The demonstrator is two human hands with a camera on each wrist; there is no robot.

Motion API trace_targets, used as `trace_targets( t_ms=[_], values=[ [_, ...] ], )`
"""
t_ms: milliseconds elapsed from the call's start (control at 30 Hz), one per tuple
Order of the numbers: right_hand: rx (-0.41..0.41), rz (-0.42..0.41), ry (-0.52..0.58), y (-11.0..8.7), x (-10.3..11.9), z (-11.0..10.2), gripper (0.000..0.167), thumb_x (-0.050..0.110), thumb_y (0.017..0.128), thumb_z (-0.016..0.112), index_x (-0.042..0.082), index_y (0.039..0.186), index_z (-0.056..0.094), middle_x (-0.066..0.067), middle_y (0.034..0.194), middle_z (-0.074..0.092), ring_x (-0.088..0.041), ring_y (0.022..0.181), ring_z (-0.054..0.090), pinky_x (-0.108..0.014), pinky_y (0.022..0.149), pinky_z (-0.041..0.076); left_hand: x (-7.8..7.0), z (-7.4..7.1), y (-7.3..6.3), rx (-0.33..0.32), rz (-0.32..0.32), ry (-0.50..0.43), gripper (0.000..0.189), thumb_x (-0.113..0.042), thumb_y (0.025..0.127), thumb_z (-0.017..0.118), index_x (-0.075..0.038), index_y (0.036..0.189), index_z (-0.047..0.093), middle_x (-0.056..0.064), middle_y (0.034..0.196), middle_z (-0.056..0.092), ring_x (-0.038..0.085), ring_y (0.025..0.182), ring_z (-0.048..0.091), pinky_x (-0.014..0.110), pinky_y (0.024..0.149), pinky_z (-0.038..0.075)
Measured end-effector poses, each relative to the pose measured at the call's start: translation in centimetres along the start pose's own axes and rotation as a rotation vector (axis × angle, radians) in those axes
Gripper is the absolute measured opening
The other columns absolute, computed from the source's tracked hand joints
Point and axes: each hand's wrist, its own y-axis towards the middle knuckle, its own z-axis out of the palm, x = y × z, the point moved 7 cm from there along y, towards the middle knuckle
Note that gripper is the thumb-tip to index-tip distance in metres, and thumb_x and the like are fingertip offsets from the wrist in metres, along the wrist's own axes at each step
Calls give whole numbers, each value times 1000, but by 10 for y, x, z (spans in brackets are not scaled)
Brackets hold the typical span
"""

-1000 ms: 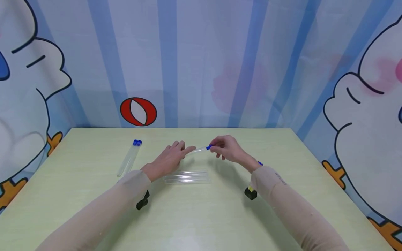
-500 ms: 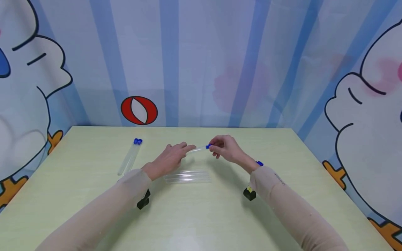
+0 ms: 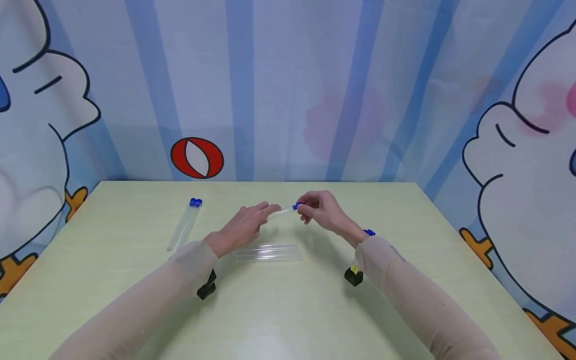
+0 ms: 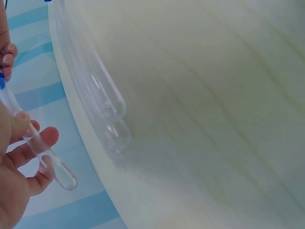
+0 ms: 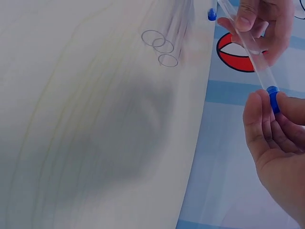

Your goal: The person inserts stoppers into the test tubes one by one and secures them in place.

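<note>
A clear test tube (image 3: 282, 212) is held raised above the table, slightly tilted, between both hands. My left hand (image 3: 243, 225) grips its body, thumb on one side and fingers on the other; the rounded end pokes out past the fingers in the left wrist view. At the tube's mouth sits a blue cap (image 5: 273, 98), which my right hand (image 3: 326, 212) pinches between thumb and fingers. How deep the cap sits cannot be told. Below the hands, several uncapped clear tubes (image 3: 268, 253) lie side by side, their open ends (image 5: 167, 60) facing right.
Two blue-capped tubes (image 3: 184, 227) lie together at the left of the pale table (image 3: 279, 310). Blue caps (image 3: 370, 232) lie partly hidden behind the right wrist. A striped curtain (image 3: 279, 90) stands behind the table's far edge.
Both hands keep hold of the tube and cap in nearly the same place. The right hand's lower fingers have curled in more. The tubes on the table have not moved.
</note>
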Motion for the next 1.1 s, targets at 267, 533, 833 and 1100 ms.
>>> trace_targets(
  t_ms=[267,533,833,1100],
  values=[
    [19,-7,-49,5,-1,0,21,14,98,55,-3,106,63,-16,85,67,-40,74,64,-36,62,57,0,-4,1,18,16,33,53,3,87,65,-11,136,50,10,110,64,15,66,53,27,64,48],
    [38,-66,-220,7,-4,9,35,26,106,33,5,85,52,-10,68,49,-17,53,42,-26,55,40,3,0,4,61,-27,0,40,-6,97,54,-6,136,48,12,116,61,22,90,59,42,81,51],
    [-29,-117,-236,4,2,16,39,19,107,27,5,74,42,-2,63,36,-16,55,28,-27,60,30,-2,-5,3,-26,-32,-57,19,-8,97,54,0,113,61,9,98,61,18,84,55,32,84,54],
    [-59,-50,-180,5,-2,18,42,25,107,26,4,75,44,-1,62,36,-15,54,29,-26,58,30,-10,-7,2,-88,-56,-21,17,-2,95,55,2,109,63,11,92,60,18,76,51,29,73,50]
  ],
)
